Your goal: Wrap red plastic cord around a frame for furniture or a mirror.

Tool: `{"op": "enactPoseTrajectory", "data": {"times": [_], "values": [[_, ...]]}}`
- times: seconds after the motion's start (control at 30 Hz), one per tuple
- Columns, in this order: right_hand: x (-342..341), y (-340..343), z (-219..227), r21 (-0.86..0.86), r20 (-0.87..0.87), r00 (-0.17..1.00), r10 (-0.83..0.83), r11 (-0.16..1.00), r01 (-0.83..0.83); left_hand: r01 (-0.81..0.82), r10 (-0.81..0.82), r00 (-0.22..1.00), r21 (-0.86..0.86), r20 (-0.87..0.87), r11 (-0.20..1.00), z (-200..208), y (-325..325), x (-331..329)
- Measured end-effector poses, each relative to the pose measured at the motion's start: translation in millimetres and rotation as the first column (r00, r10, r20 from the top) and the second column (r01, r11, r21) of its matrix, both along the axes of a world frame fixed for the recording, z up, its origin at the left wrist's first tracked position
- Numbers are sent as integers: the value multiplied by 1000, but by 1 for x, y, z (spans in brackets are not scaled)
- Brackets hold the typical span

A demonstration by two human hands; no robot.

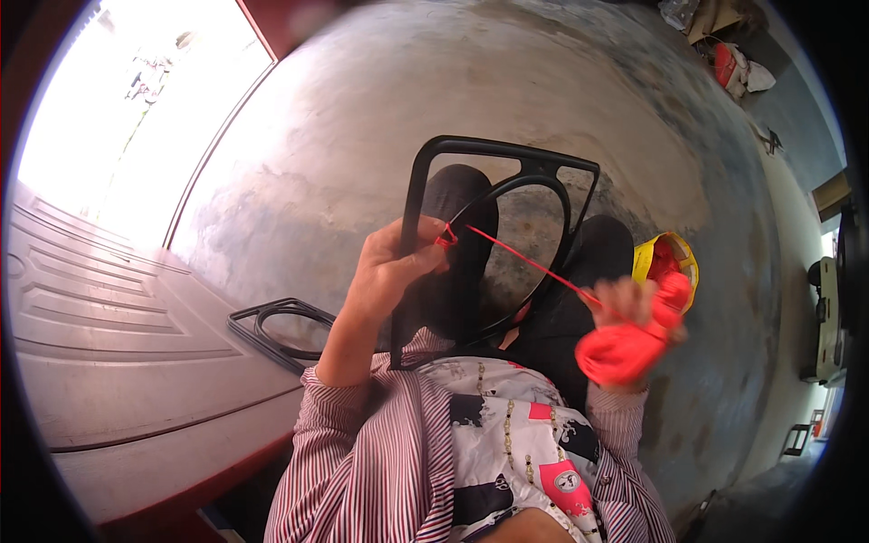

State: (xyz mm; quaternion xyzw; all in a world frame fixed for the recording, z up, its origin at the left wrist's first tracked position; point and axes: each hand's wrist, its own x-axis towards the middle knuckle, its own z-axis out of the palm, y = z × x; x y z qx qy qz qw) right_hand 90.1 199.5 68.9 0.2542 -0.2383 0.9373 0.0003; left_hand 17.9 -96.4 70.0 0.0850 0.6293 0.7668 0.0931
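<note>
A black rectangular frame with a round hoop inside it stands upright on my lap, between my knees. My left hand is closed round its left bar, with thumb and fingers pinched where a small red loop is wound by the hoop. From near that spot a red cord runs taut down to the right. My right hand, somewhat blurred, is closed on the cord, and a bunched red bundle hangs at its palm. Whether the bundle is all cord or partly cloth, I cannot tell.
Beside my right knee stands a yellow container with red material inside. More black frames lie at my left, next to a pale panelled door. Bags and boxes sit far right on the concrete floor.
</note>
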Motion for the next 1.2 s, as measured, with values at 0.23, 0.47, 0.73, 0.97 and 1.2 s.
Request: {"op": "enactPoseTrajectory", "data": {"times": [0.23, 0.47, 0.73, 0.97, 1.2], "values": [[31, 19, 17, 182, 1, 999, 33, 983, -32, 71, -72, 997, 112, 2, 991, 8, 3, -2], [0, 35, -28, 74, 611, 781, -127, 992, 104, 50, -53, 998, 78, 40, 996, 0, 0, -6], [-35, -43, 33, 639, 309, 930, -197, 768, -50, -110, -125, 892, -477, -434, 872, 22, 24, 7], [-55, -63, 26, 613, 191, 950, -247, 786, 80, -63, -274, 757, -484, -593, 873, 22, 36, -2], [-63, -70, -16, -87, 593, 754, 282, 954, -288, 353, -307, 820, 4, -483, 936, 27, 47, 2]]}}
